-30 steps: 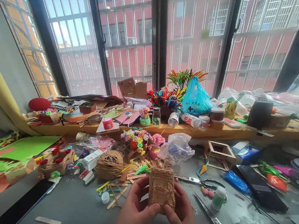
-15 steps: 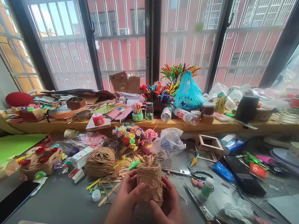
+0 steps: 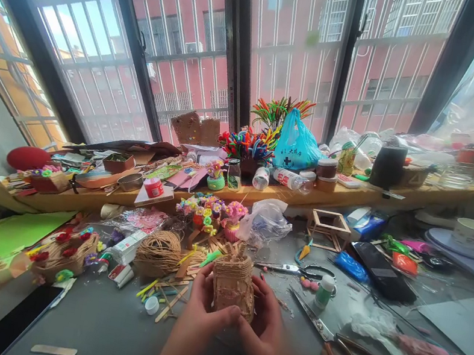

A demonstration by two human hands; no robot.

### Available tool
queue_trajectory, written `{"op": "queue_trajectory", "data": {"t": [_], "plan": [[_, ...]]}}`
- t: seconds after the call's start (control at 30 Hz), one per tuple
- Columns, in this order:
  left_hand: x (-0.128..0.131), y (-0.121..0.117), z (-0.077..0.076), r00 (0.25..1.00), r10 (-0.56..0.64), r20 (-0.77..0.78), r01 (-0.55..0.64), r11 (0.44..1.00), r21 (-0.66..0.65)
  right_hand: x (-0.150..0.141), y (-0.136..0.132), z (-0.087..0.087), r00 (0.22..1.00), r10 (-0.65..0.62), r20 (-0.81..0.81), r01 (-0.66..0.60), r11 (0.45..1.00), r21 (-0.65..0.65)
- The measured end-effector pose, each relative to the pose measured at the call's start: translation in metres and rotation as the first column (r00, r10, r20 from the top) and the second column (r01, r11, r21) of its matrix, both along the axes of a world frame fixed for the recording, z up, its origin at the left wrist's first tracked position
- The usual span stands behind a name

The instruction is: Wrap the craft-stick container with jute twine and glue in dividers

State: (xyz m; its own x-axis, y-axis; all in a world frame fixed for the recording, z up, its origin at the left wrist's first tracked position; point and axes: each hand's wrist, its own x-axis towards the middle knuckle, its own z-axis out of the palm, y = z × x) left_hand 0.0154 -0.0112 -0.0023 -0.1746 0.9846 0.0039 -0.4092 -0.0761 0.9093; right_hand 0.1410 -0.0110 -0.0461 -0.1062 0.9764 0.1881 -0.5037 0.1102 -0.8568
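Note:
Both of my hands hold a small box-shaped craft wrapped in brown twine (image 3: pixel 233 287) just above the grey table (image 3: pixel 110 326). My left hand (image 3: pixel 199 311) grips its left side with the thumb across the lower front. My right hand (image 3: pixel 266 323) cups its right side. A ball of the same twine (image 3: pixel 158 252) lies to the left of the craft, beside scattered wooden sticks (image 3: pixel 166 303).
Scissors (image 3: pixel 294 269), a small green-capped bottle (image 3: pixel 324 291) and long-handled pliers (image 3: pixel 339 348) lie to the right. Flower crafts (image 3: pixel 212 213), a plastic bag (image 3: pixel 266 222) and a wooden frame (image 3: pixel 329 224) stand behind. Coloured paper (image 3: pixel 2 234) covers the left; a cluttered wooden sill (image 3: pixel 353 195) runs along the window.
The twine-wrapped craft has been turned in my hands from its flat face toward me to a more upright, angled pose, and the view has shifted slightly right and down.

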Motion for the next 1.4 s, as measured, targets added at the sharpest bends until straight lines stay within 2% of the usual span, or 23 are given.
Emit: {"op": "queue_trajectory", "data": {"t": [0.2, 0.4, 0.63, 0.93, 1.1, 1.4], "plan": [[0.001, 0.002, -0.001, 1.000, 0.024, 0.011, -0.024, 1.000, 0.014, 0.000, 0.003, -0.008, 1.000, -0.006, -0.024, 0.006, 1.000, -0.019], [-0.004, 0.011, -0.001, 0.996, 0.071, 0.059, -0.067, 0.995, -0.069, -0.005, 0.004, -0.006, 0.992, -0.071, -0.106, 0.065, 0.996, -0.059], [-0.002, 0.005, -0.001, 0.996, 0.065, 0.055, -0.060, 0.993, -0.100, -0.001, 0.007, -0.006, 0.998, -0.026, -0.060, 0.020, 0.996, -0.090], [-0.012, 0.014, -0.007, 0.994, 0.086, 0.070, -0.071, 0.978, -0.194, -0.003, 0.006, -0.010, 0.999, -0.025, -0.039, 0.022, 0.996, -0.083], [-0.010, 0.011, -0.007, 0.995, 0.061, 0.073, -0.050, 0.988, -0.149, -0.008, 0.004, -0.011, 0.993, -0.097, -0.067, 0.089, 0.989, -0.114], [-0.010, 0.009, -0.002, 0.997, 0.021, 0.077, -0.009, 0.987, -0.158, -0.009, 0.004, -0.011, 0.994, -0.089, -0.056, 0.082, 0.991, -0.102]]}}
